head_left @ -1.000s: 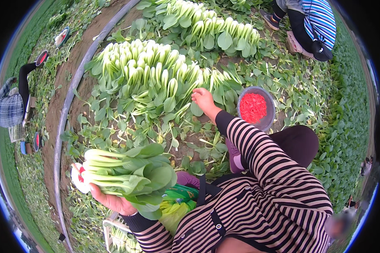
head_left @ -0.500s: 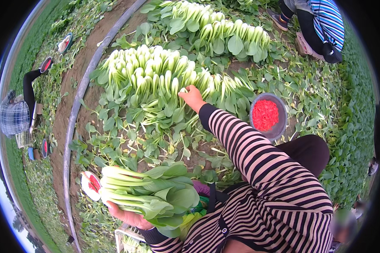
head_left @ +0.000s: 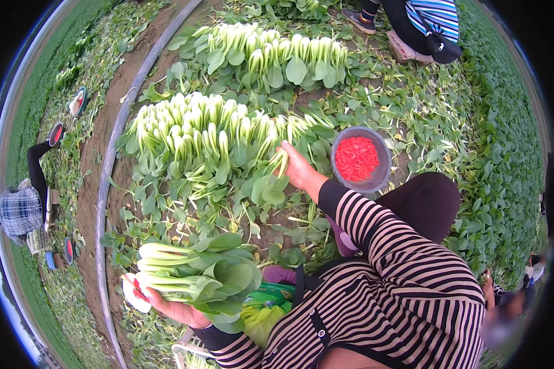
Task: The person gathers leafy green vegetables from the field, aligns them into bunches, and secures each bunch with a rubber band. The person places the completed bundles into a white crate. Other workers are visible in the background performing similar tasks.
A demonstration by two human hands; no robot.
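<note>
My left hand point(head_left: 177, 307) cups a thick bunch of bok choy point(head_left: 194, 277) from below, its pale stem ends to the left and its broad green leaves toward my body. Farther ahead, my right hand point(head_left: 297, 166) is closed on a single bok choy point(head_left: 272, 181), pale stems between the fingers and leaves hanging down. That plant is just in front of a long heap of bok choy point(head_left: 188, 129) lying with pale bases up. A grey tub point(head_left: 385, 169) of red strips stands right of my right hand. The left palm is hidden under the bunch.
Another bok choy row point(head_left: 283, 52) lies farther back. A grey hose point(head_left: 108, 178) runs along the left. By my left hand are a white dish point(head_left: 132, 295) with red strips and a white crate point(head_left: 181, 353). Co-workers sit at far left point(head_left: 20, 209) and top right point(head_left: 434, 27).
My right hand has drawn back from the heap toward me, bringing one bok choy out with it. The left hand still holds its bunch. The view has shifted slightly.
</note>
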